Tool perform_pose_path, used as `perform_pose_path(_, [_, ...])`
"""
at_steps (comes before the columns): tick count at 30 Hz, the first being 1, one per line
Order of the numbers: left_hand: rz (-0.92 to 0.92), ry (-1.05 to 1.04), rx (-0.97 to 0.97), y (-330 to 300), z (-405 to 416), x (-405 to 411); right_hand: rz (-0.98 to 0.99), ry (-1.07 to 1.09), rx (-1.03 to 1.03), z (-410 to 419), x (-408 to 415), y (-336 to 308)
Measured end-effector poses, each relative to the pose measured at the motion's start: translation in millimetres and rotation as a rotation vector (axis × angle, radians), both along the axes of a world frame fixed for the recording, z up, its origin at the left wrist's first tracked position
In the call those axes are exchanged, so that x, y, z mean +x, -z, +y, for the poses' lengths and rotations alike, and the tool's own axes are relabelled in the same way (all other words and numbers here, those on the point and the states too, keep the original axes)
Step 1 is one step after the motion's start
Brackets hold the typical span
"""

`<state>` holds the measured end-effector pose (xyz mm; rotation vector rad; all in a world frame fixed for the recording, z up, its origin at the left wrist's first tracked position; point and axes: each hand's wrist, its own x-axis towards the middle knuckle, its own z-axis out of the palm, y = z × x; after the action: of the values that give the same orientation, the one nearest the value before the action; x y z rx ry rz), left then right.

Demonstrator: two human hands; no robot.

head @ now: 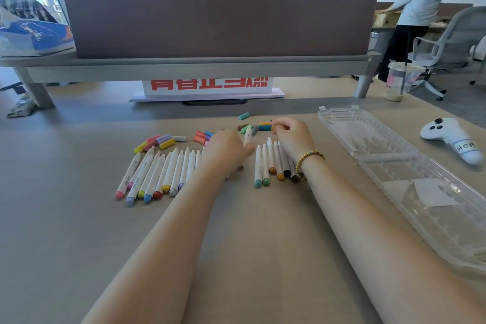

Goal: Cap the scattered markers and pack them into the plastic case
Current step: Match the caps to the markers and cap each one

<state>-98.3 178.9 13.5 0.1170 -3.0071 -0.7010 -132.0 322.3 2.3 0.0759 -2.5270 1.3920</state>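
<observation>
On the beige table (79, 218) the left hand (228, 148) curls round one white marker (247, 135), whose upper end pokes out of the fist toward 12 o'clock; the rest of its barrel is hidden inside the hand, so its end colour cannot be read. The right hand (293, 137), with a bead bracelet (309, 160) on its wrist, reaches to the loose caps at 12 o'clock with fingers bent; the fingertips sit among a teal cap (264, 127) and an orange one, but whether they actually pinch a cap is hard to make out. A row of uncapped markers (168, 171) lies at 9 o'clock from the left hand, partly covered by that forearm, and a second small group (265, 163) lies between the two wrists, its right members hidden under the right hand. More loose caps (163, 141) sit just beyond the left row, and a lone green cap (244, 115) lies farther off. The clear plastic case (368, 137) lies open at 3 o'clock, well apart from the markers, its near end cut off by the frame edge. A white controller (452, 139) lies beside it.
</observation>
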Motion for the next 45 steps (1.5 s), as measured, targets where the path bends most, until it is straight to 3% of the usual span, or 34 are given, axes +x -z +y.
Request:
perform_pose_path(5, [0.006,-0.075,0.123,1.6,-20.8,-17.7,0.021,-0.112,0.360,-24.5,-40.8,-1.5])
perform_pose_path(14, [0.047,-0.105,0.129,6.9,-30.2,-36.3,0.042,-0.216,0.876,-48.4,-76.4,-1.2])
perform_pose_path(24, [0.095,-0.104,0.116,5.2,-26.5,-33.4,0.127,-0.152,1.059,-60.8,-72.5,0.1])
perform_pose_path(31, [0.086,-0.109,0.155,5.0,-25.5,-24.7,0.037,-0.112,0.745,-42.1,-59.0,-2.7])
perform_pose_path(34, [0.087,-0.104,0.160,5.7,-24.2,-21.1,0.026,-0.115,0.773,-36.2,-53.7,-1.7])
perform_pose_path(37, [0.080,-0.105,0.175,6.5,-21.9,-19.0,0.058,-0.068,0.658,-35.7,-49.7,-1.7])
perform_pose_path(39, [0.082,-0.092,0.180,6.7,-19.8,-16.5,0.068,-0.025,0.469,-33.2,-45.0,-4.5])
perform_pose_path(43, [0.126,-0.046,0.178,5.7,-13.4,-8.0,0.022,-0.116,-0.160,-17.0,-21.6,-16.2])
perform_pose_path(45, [0.202,-0.013,0.215,5.3,-8.7,-2.0,0.016,-0.137,-0.275,-5.5,-8.0,-18.1])
